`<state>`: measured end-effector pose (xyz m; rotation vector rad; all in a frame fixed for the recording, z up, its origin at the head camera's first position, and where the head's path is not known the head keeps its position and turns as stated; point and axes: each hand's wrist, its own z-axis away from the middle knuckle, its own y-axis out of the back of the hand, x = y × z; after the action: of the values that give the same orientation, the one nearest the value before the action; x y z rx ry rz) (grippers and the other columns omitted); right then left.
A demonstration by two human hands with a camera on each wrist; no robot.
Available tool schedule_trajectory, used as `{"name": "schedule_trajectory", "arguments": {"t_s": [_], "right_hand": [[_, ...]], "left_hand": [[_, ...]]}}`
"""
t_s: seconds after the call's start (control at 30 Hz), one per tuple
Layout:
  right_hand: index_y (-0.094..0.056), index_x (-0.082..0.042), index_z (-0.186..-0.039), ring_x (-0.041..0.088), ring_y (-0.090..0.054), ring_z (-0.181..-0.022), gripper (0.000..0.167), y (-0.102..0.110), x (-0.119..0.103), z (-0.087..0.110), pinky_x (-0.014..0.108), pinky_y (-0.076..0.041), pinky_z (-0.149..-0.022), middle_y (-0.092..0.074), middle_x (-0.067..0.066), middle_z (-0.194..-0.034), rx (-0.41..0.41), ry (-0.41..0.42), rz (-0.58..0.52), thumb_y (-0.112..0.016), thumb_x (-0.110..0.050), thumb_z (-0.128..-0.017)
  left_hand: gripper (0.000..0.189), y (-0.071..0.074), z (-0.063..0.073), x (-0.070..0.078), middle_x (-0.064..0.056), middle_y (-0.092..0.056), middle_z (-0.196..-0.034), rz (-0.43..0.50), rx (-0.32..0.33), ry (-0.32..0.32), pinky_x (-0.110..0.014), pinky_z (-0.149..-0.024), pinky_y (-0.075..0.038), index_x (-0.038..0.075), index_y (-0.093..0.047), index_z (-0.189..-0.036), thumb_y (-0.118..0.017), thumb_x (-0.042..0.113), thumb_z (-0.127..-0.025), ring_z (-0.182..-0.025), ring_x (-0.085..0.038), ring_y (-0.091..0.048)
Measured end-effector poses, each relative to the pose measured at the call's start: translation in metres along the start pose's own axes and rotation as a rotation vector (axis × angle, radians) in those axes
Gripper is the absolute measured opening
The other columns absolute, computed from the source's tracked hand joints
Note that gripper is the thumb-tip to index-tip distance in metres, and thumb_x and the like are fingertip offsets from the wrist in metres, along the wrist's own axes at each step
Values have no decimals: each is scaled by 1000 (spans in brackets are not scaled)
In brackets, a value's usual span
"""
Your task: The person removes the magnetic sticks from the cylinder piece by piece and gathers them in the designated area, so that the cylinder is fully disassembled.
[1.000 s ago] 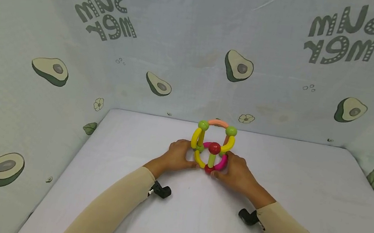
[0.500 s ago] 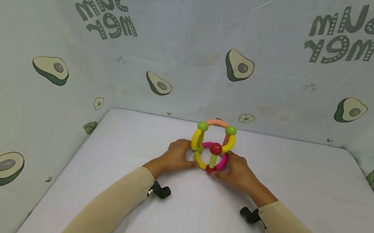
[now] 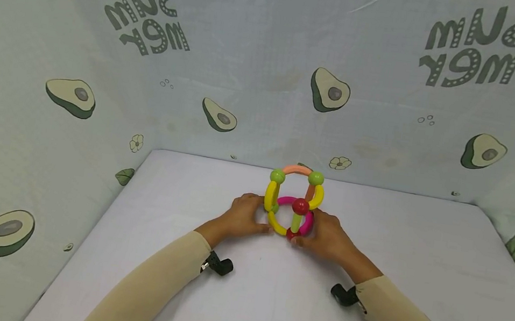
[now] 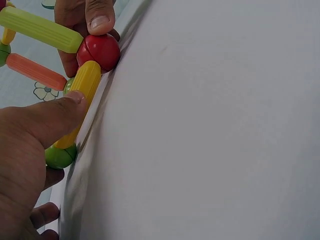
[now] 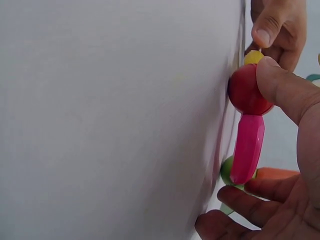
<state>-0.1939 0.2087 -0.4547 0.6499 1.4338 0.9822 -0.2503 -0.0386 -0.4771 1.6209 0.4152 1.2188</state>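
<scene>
A cube-like frame of magnetic building sticks and balls stands upright on the white table. Its top has an orange curved stick [image 3: 297, 169], two green balls and a red ball [image 3: 301, 206]. My left hand [image 3: 244, 216] grips the lower left side, thumb on a yellow stick [image 4: 84, 102], fingers behind by a green ball [image 4: 61, 156]. On the other side my right hand [image 3: 325, 238] holds the base, its thumb pressed on the lower red ball [image 5: 248, 90] and its fingers near the far end of a magenta stick [image 5: 248, 150]. Part of the back is hidden by the hands.
The white-covered table [image 3: 244, 300] spreads around the frame. Behind it hangs a pale cloth [image 3: 272, 48] printed with avocados and lettering. A small dark camera mount sits at each wrist.
The frame has turned slightly between the hands: its front red balls and light green upright have shifted right, while the upper green balls moved a little left. Both hands stay nearly in place.
</scene>
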Motion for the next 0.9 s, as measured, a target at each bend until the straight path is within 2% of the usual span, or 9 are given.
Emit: {"name": "schedule_trajectory", "arguments": {"t_s": [0.27, 0.43, 0.9], "right_hand": [[-39, 5, -151, 48, -45, -133, 98, 7, 2, 4, 63, -47, -100, -52, 27, -143, -26, 0, 3, -90, -35, -79], [-38, 6, -152, 50, -42, -135, 96, 8, 4, 7, 64, -46, -100, -49, 29, -146, -27, -15, -3, -89, -33, -81], [-48, 5, -146, 48, -46, -132, 77, 12, 15, 9, 64, -43, -103, -55, 27, -140, -31, -13, -5, -84, -27, -86]], "left_hand": [[80, 1, 3, -4, -3, -61, -139, -17, 12, -61, -51, -117, -28, 10, -53, -147, -81, 50, -85, -141, -29, -40], [76, 4, 9, -2, -2, -60, -140, -16, 6, -72, -50, -116, -29, 10, -54, -147, -81, 46, -86, -141, -29, -41], [75, 7, 23, -2, 1, -56, -146, -1, -44, -89, -52, -117, -26, 11, -53, -149, -81, 44, -87, -143, -26, -37]]}}
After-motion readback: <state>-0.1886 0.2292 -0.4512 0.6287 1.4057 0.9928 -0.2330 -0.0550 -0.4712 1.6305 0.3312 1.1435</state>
